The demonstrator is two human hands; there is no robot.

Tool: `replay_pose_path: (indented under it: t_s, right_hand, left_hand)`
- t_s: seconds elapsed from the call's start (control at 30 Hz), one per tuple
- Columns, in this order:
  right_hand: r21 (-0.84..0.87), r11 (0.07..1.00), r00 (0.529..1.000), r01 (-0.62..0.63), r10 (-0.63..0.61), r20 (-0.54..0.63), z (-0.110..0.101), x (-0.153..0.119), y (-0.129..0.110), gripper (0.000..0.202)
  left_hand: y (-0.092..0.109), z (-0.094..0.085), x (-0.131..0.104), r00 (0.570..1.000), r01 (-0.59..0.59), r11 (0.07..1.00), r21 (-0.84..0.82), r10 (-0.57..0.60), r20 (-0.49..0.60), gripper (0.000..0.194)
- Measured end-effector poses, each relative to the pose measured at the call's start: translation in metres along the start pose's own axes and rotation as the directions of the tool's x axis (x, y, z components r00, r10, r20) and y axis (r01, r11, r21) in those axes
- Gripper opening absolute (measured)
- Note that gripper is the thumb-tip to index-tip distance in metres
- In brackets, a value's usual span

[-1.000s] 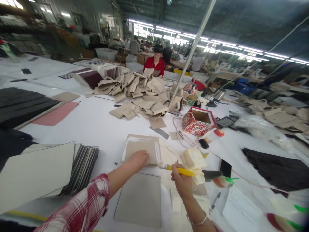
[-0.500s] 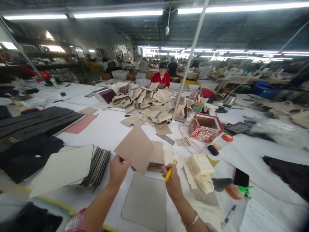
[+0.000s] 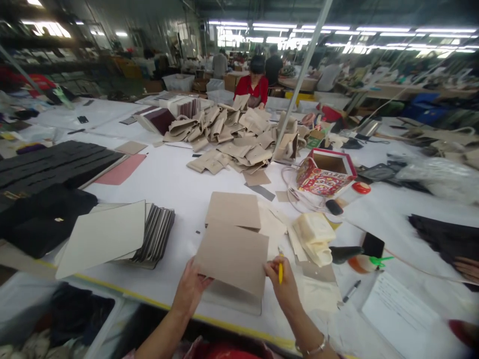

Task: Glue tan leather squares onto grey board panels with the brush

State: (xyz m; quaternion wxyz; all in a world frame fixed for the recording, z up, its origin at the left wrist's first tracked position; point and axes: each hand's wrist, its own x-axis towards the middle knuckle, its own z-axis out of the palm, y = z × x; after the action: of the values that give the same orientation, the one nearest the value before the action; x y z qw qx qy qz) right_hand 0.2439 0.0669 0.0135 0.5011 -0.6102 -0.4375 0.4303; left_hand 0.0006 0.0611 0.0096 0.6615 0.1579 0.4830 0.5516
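My left hand [image 3: 188,289] grips the lower left corner of a square tan panel [image 3: 232,257], tilted over a grey panel [image 3: 239,299] on the table. At the tan panel's right edge is my right hand [image 3: 287,289], its fingers closed around a slim yellow-handled tool [image 3: 280,273] with a small pale tip pointing away from me. Its fingertips seem to touch the panel edge. Just beyond lies a stack of tan panels [image 3: 232,207]. To the left stands a stack of dark-edged panels [image 3: 159,237], topped by a skewed pale grey sheet [image 3: 107,234].
Crumpled cream cloth [image 3: 314,237], a black phone [image 3: 373,245], a pen [image 3: 352,291] and a written sheet [image 3: 398,311] lie to the right. A patterned red box [image 3: 325,174] stands farther back. Beyond the tan pieces heap [image 3: 239,134] a person in red [image 3: 243,89] works; a pole [image 3: 303,75] rises there.
The tan panel has come down toward me from above the stack to over the grey panel. My right hand has moved to its right edge. The view has tilted downward.
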Motion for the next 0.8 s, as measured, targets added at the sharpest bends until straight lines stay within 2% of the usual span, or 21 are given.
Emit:
replay_pose_path:
  t_s: [0.07,0.13,0.2,0.27,0.37,0.43,0.6,0.8]
  right_hand:
    - [-0.099,0.995,1.000,0.002,-0.001,0.015,-0.012,-0.012,0.021,0.027]
    - [-0.223,0.975,1.000,-0.005,0.009,0.016,-0.019,-0.022,0.045,0.025]
    - [-0.348,0.937,0.999,-0.031,0.033,0.000,-0.019,-0.028,0.067,0.025]
    - [-0.449,0.890,0.997,-0.072,0.064,-0.033,-0.015,-0.028,0.083,0.025]
    - [-0.536,0.838,0.994,-0.102,0.073,-0.076,-0.003,-0.022,0.099,0.025]
    - [-0.570,0.818,0.996,-0.080,0.038,-0.085,0.004,-0.017,0.106,0.025]
    - [-0.623,0.782,0.998,-0.025,-0.017,-0.061,0.012,-0.008,0.120,0.023]
    - [-0.670,0.742,0.998,-0.026,-0.022,-0.063,0.015,-0.005,0.132,0.024]
  left_hand:
    - [-0.016,-0.026,0.010,0.996,0.037,0.992,0.124,-0.026,-0.089,0.049]
    - [-0.032,-0.049,0.023,0.993,0.063,0.936,0.346,-0.025,-0.114,0.047]
    - [-0.047,-0.066,0.036,0.996,0.030,0.824,0.566,0.022,-0.084,0.041]
    - [-0.057,-0.075,0.048,0.996,-0.031,0.675,0.737,0.086,-0.037,0.035]
    - [-0.062,-0.079,0.065,0.992,-0.065,0.459,0.886,0.125,0.008,0.034]
    - [-0.062,-0.079,0.076,0.992,-0.066,0.380,0.923,0.122,0.021,0.035]
    - [-0.059,-0.078,0.094,0.994,-0.053,0.299,0.953,0.109,0.021,0.031]
    - [-0.058,-0.076,0.102,0.997,-0.019,0.216,0.976,0.077,0.002,0.027]
